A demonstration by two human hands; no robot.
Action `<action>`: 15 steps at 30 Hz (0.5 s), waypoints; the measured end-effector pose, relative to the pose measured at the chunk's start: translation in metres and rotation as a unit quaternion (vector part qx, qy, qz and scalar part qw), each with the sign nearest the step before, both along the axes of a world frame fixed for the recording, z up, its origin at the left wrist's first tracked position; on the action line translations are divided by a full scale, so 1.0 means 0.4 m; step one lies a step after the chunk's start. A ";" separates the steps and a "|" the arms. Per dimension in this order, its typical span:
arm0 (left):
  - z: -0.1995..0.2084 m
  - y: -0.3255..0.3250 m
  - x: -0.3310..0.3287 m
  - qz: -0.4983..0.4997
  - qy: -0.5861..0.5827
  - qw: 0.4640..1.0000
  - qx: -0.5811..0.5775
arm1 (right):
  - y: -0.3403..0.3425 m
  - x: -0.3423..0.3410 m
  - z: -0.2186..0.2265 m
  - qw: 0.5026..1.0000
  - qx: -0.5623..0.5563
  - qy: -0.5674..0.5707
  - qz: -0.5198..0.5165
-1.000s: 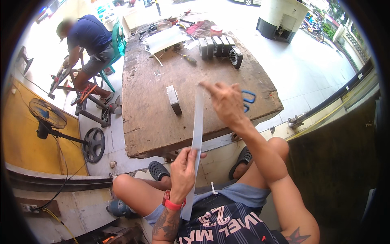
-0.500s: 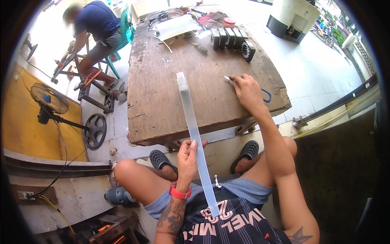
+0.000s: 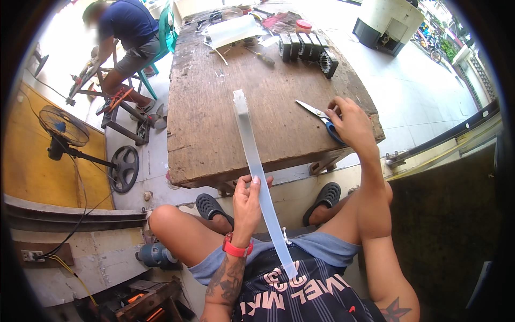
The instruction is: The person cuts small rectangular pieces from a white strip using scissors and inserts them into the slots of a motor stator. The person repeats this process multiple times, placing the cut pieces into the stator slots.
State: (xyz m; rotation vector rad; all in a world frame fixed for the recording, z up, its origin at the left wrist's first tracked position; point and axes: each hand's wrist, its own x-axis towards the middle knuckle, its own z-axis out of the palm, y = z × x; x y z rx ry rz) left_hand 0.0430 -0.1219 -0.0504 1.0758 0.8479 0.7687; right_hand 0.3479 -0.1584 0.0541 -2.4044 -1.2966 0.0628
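My left hand [image 3: 248, 197] pinches a long translucent white strip [image 3: 252, 155] near its middle, just off the near edge of the worn wooden table [image 3: 214, 134]. The strip's far end lies on the tabletop and its near end reaches my lap. My right hand [image 3: 351, 121] rests on the table's right side, fingers on blue-handled scissors [image 3: 321, 115] whose blades point left. A red band sits on my left wrist.
At the table's far end stand several dark slotted blocks [image 3: 307, 47], a screwdriver [image 3: 261, 56], a white tray [image 3: 233, 29] and small clutter. Another person [image 3: 126, 32] sits at the far left by a metal frame. A floor fan [image 3: 64, 129] stands left; a white machine [image 3: 387, 21] far right.
The strip's far end has dropped from upright onto the table. My right hand left the strip, moved right and settled on the scissors.
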 end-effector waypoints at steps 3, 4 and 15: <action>0.013 0.010 0.011 0.001 0.021 1.000 0.017 | -0.059 -0.001 0.035 0.998 -0.057 0.014 -0.028; 0.017 0.014 0.013 0.000 0.034 0.999 0.019 | -0.073 -0.002 0.039 0.997 -0.073 0.012 -0.032; 0.044 0.040 0.036 0.017 0.105 0.991 0.078 | -0.100 -0.010 0.008 0.995 -0.071 0.011 0.064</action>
